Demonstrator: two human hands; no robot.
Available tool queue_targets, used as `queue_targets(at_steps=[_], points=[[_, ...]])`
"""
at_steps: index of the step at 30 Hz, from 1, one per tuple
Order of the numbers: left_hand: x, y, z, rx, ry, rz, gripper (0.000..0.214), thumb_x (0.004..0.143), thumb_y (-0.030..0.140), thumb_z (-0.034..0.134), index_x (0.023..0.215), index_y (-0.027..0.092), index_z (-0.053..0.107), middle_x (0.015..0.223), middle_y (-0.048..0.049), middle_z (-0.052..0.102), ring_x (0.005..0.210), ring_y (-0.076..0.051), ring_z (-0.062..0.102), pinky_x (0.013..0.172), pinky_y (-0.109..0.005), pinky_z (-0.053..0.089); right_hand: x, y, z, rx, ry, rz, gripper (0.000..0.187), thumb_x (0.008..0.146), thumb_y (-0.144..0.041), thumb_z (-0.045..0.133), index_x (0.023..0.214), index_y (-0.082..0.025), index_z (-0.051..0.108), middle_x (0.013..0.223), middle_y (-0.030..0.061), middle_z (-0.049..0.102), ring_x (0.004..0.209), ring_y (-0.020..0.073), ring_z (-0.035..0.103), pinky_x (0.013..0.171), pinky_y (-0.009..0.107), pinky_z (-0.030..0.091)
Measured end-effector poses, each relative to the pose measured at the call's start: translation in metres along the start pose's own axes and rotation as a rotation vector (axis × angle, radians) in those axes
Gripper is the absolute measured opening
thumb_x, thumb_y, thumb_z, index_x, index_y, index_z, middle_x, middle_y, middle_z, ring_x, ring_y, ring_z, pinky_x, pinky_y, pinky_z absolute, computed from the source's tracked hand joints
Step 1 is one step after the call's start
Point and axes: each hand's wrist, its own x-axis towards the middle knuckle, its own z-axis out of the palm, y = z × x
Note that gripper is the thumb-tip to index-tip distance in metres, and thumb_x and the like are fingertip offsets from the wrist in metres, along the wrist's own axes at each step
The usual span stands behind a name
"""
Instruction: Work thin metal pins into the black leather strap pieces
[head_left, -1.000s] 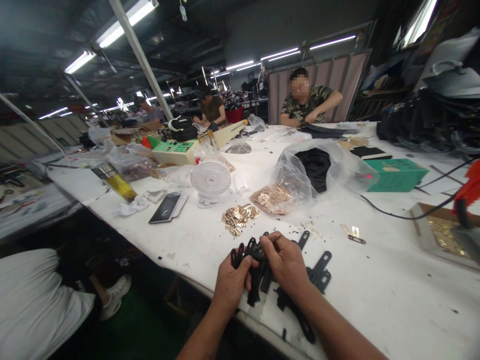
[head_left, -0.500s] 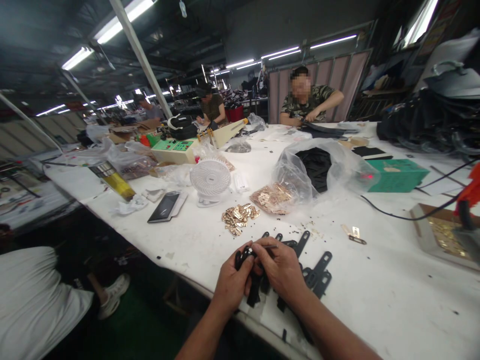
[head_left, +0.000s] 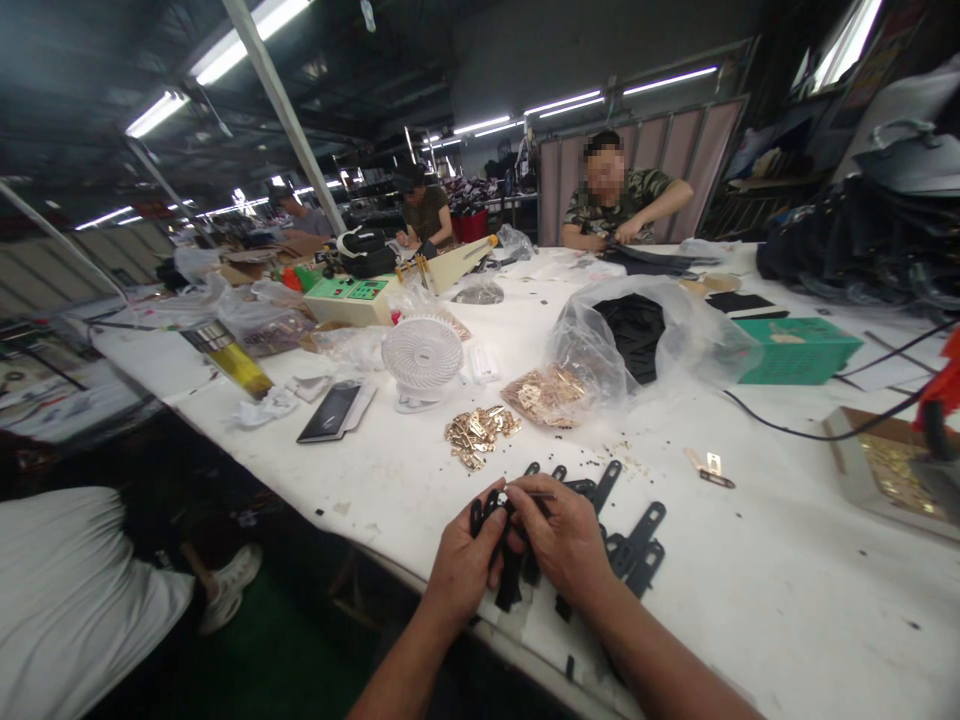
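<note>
Both of my hands meet over a bunch of black strap pieces (head_left: 510,570) at the near edge of the white table (head_left: 787,580). My left hand (head_left: 465,565) is closed round the bunch from the left. My right hand (head_left: 566,540) pinches the top of one strap between thumb and forefinger, with a thin dark pin-like piece (head_left: 540,495) sticking out to the right. More black straps (head_left: 634,540) lie fanned out on the table just right of my hands. A heap of small gold metal fittings (head_left: 480,435) lies a little beyond.
A small white fan (head_left: 421,358), a phone (head_left: 330,412), a clear bag with gold parts and black pieces (head_left: 622,345), a green box (head_left: 795,350) and a cable (head_left: 795,430) lie further back. People work at the far side. A person in white sits at the left (head_left: 67,600).
My hands have drawn slightly closer together on the straps, and the right fingers now pinch the strap's top. Nothing else on the table has moved.
</note>
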Motion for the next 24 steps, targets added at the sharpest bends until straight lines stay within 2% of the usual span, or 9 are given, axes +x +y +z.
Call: queue_targets(at_steps=[8,10,12,14,16,20,24], points=[[0.0002,0.0007,0.0000,-0.004,-0.013,0.002,0.053,0.087,0.050,0.061,0.127,0.016,0.056,0.062,0.0023,0.062,0.035,-0.006,0.040,0.035,-0.017,0.028,-0.0016,-0.0002,0.0021,-0.009,-0.007,-0.015,0.016,0.094,-0.027,0.056,0.092,-0.024,0.072,0.085,0.0007,0.073,0.074,0.0169,0.069,0.077,0.026,0.054],[0.0001,0.0016,0.0001,-0.005,-0.028,0.014,0.046,0.088,0.050,0.060,0.117,0.014,0.061,0.061,0.0016,0.062,0.035,-0.005,0.039,0.035,-0.017,0.027,-0.0014,0.0001,0.0027,-0.001,0.004,-0.028,0.015,0.094,-0.024,0.057,0.093,-0.024,0.072,0.087,0.0006,0.073,0.076,0.0163,0.069,0.078,0.025,0.053],[0.0000,0.0022,-0.0004,0.002,-0.039,0.020,0.039,0.089,0.050,0.059,0.098,0.013,0.066,0.057,0.0015,0.060,0.034,-0.005,0.037,0.036,-0.018,0.026,-0.0013,0.0008,0.0029,0.021,-0.005,-0.030,0.015,0.093,-0.022,0.057,0.095,-0.024,0.072,0.090,0.0006,0.074,0.080,0.0161,0.069,0.079,0.024,0.053],[0.0001,0.0019,-0.0018,0.014,-0.046,0.025,0.039,0.090,0.051,0.058,0.080,0.014,0.064,0.052,0.0018,0.057,0.034,-0.005,0.036,0.036,-0.018,0.025,-0.0013,0.0015,0.0029,0.056,-0.035,-0.014,0.017,0.093,-0.021,0.057,0.098,-0.024,0.073,0.093,0.0006,0.074,0.083,0.0160,0.069,0.079,0.024,0.053],[0.0003,0.0011,-0.0035,0.027,-0.047,0.032,0.042,0.091,0.051,0.056,0.070,0.014,0.061,0.048,0.0024,0.054,0.033,-0.005,0.036,0.037,-0.019,0.024,-0.0015,0.0022,0.0028,0.079,-0.071,0.008,0.019,0.092,-0.019,0.057,0.101,-0.025,0.073,0.094,0.0001,0.074,0.084,0.0157,0.069,0.079,0.024,0.053],[0.0011,0.0003,-0.0045,0.043,-0.042,0.036,0.043,0.090,0.051,0.057,0.067,0.015,0.059,0.044,0.0033,0.050,0.033,-0.005,0.036,0.038,-0.020,0.025,-0.0014,0.0033,0.0027,0.045,-0.099,0.014,0.018,0.090,-0.018,0.059,0.098,-0.024,0.074,0.092,-0.0006,0.074,0.082,0.0156,0.069,0.077,0.024,0.052],[0.0007,0.0011,-0.0011,0.054,-0.037,0.033,0.043,0.090,0.052,0.057,0.070,0.014,0.059,0.046,0.0035,0.051,0.033,-0.005,0.034,0.037,-0.019,0.024,0.0007,0.0019,0.0020,0.028,-0.067,0.055,0.015,0.091,-0.021,0.058,0.091,-0.023,0.073,0.088,-0.0009,0.074,0.079,0.0160,0.069,0.075,0.024,0.051]])
